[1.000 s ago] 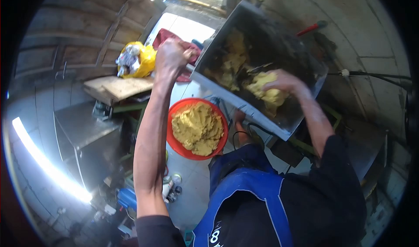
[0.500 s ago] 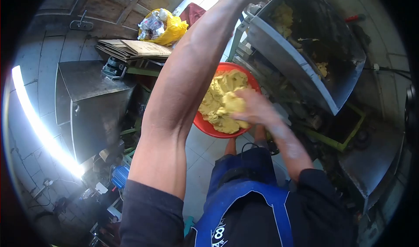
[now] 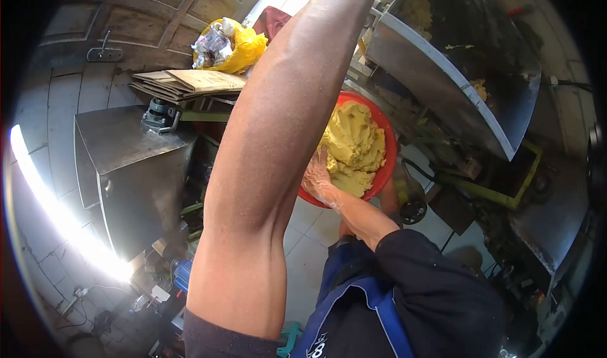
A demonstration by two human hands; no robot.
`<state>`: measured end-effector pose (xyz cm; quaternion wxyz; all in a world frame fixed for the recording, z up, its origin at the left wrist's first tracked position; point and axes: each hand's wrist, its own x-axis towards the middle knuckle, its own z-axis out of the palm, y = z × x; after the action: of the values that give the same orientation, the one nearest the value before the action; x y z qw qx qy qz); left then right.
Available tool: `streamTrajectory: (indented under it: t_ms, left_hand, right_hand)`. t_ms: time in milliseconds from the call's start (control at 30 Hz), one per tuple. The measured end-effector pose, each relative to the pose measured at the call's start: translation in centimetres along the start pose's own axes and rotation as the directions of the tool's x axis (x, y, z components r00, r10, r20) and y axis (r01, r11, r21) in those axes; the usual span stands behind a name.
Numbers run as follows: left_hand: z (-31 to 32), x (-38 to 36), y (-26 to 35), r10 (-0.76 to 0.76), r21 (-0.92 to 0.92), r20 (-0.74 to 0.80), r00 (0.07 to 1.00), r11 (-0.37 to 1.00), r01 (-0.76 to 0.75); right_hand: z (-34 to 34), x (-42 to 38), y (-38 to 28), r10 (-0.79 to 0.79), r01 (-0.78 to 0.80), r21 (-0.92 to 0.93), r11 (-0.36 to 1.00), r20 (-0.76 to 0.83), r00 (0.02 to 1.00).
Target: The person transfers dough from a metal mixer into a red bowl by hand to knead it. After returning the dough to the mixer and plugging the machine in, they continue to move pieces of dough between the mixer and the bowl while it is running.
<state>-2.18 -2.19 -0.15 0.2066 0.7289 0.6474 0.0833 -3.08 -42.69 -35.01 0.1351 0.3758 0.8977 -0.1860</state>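
A red basin point(image 3: 389, 162) full of soft yellow dough point(image 3: 354, 137) sits low in front of me. My right hand point(image 3: 317, 176) is inside it at the near left edge, touching the dough. Its visible fingers are stretched out, and my left forearm covers part of the hand and basin. My left arm reaches up across the view toward a metal hopper point(image 3: 436, 61) with dough remnants inside. The left hand itself is cut off by the top edge, so what it touches is hidden.
Left of my arm stand a metal cabinet point(image 3: 136, 149), stacked cardboard point(image 3: 190, 83) and a yellow bag point(image 3: 246, 45) with plastic in it. A green metal frame point(image 3: 506, 197) lies under the hopper at right. Below left is a blue motor point(image 3: 182, 274).
My right hand has moved left in the basin, away from the lump of dough it was on. The left hand has slid out past the top edge. The view has shifted slightly.
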Motion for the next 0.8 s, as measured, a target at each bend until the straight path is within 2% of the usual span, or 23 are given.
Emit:
streamTrajectory:
  t_ms: [33, 100, 167, 200, 233, 267, 300, 333, 367, 400, 433, 467, 500, 533, 567, 600, 633, 667, 700, 733, 767, 800]
  left_hand:
    - [0.2, 0.0, -0.1, -0.002, 0.001, -0.002, 1.000, 1.000, 0.002]
    - [0.7, 0.1, -0.2, -0.005, 0.004, -0.003, 1.000, 1.000, 0.005]
    - [1.2, 0.5, -0.8, 0.005, 0.017, -0.017, 1.000, 1.000, -0.004]
    - [1.4, 1.4, -0.8, 0.029, 0.019, -0.024, 0.999, 0.999, -0.029]
    - [2.1, 1.9, -1.8, 0.049, 0.034, -0.036, 0.998, 0.998, -0.048]
    - [2.6, 2.3, -2.6, 0.057, 0.027, -0.049, 0.997, 0.998, -0.056]
    - [2.5, 2.4, -2.7, 0.094, 0.095, -0.040, 0.995, 0.991, -0.090]
    - [1.3, 1.0, -1.2, 0.066, 0.046, -0.033, 0.997, 0.997, -0.065]
    - [1.2, 1.1, -1.0, -0.047, 0.065, 0.038, 0.998, 0.997, 0.044]
    - [1.4, 0.7, -1.1, -0.070, -0.094, -0.038, 0.997, 0.993, 0.066]
    - [1.1, 0.4, -0.5, -0.112, -0.142, -0.025, 0.993, 0.984, 0.108]
    - [1.5, 0.6, -0.8, -0.125, -0.149, -0.046, 0.991, 0.982, 0.117]
    - [1.5, 0.5, -0.8, -0.147, -0.147, -0.043, 0.988, 0.979, 0.139]
    - [1.5, 0.3, -0.6, -0.139, -0.138, -0.061, 0.988, 0.982, 0.130]
    - [1.5, 0.2, -0.4, -0.134, -0.128, -0.079, 0.988, 0.984, 0.123]
    - [1.6, 0.4, -0.5, -0.135, -0.133, -0.078, 0.988, 0.983, 0.124]
    - [1.7, 0.5, -0.8, -0.186, -0.160, -0.059, 0.981, 0.971, 0.175]
    - [1.9, 0.7, -0.7, -0.237, -0.185, -0.040, 0.971, 0.956, 0.226]
    - [1.6, 0.6, 0.1, -0.242, -0.185, -0.038, 0.969, 0.955, 0.231]
    - [0.9, 0.2, 1.1, -0.272, -0.204, -0.028, 0.962, 0.944, 0.261]
    - [0.5, 0.0, 1.6, -0.305, -0.219, -0.017, 0.952, 0.930, 0.294]
    - [0.9, 0.2, 1.1, -0.296, -0.182, -0.051, 0.954, 0.942, 0.282]
  right_hand:
    - [0.0, 0.3, -0.5, 0.067, -0.063, -0.053, 0.997, 0.079, 0.995]
    - [-0.4, 1.4, -0.5, 0.070, -0.081, 0.045, 0.996, 0.209, 0.975]
    - [0.4, 1.0, 0.6, -0.046, 0.041, 0.192, 0.981, 0.023, 0.999]
    - [-3.9, -0.2, 2.2, -0.144, 0.063, 0.337, 0.939, 0.221, 0.965]
    - [-9.9, -1.8, 4.4, -0.246, 0.037, 0.472, 0.881, 0.388, 0.888]
    - [-12.3, -2.7, 5.9, -0.248, 0.047, 0.486, 0.873, 0.358, 0.900]
    - [-14.2, -4.0, 7.0, -0.256, 0.061, 0.504, 0.861, 0.328, 0.909]
    - [-15.5, -6.1, 9.0, -0.206, 0.092, 0.564, 0.820, 0.141, 0.968]
    - [-18.9, -8.5, 11.4, -0.138, 0.077, 0.598, 0.798, 0.057, 0.989]
    - [-22.4, -10.9, 13.8, -0.068, 0.071, 0.633, 0.771, -0.029, 0.997]
    - [-25.9, -13.3, 16.2, 0.002, 0.074, 0.666, 0.742, -0.113, 0.994]
    - [-31.4, -16.2, 19.4, 0.113, 0.015, 0.663, 0.749, -0.150, 0.982]
    - [-35.1, -18.3, 23.1, 0.192, 0.047, 0.722, 0.690, -0.246, 0.950]
    - [-37.8, -19.5, 26.8, 0.268, 0.077, 0.710, 0.700, -0.361, 0.893]
    - [-39.4, -20.1, 31.0, 0.354, -0.015, 0.681, 0.732, -0.361, 0.863]
    - [-39.4, -20.1, 36.0, 0.381, -0.118, 0.545, 0.830, -0.400, 0.834]
    - [-40.1, -19.5, 40.2, 0.497, -0.316, 0.533, 0.785, -0.237, 0.835]
    - [-38.4, -18.2, 45.0, 0.512, -0.426, 0.374, 0.824, -0.170, 0.842]
    - [-36.7, -16.1, 49.2, 0.469, -0.481, 0.292, 0.827, 0.115, 0.876]
    - [-34.0, -13.4, 52.0, 0.379, -0.448, 0.123, 0.886, 0.365, 0.850]
    - [-33.5, -12.1, 51.8, 0.443, -0.601, 0.119, 0.790, 0.567, 0.694]
    - [-33.0, -11.3, 51.3, 0.459, -0.733, 0.069, 0.677, 0.739, 0.493]
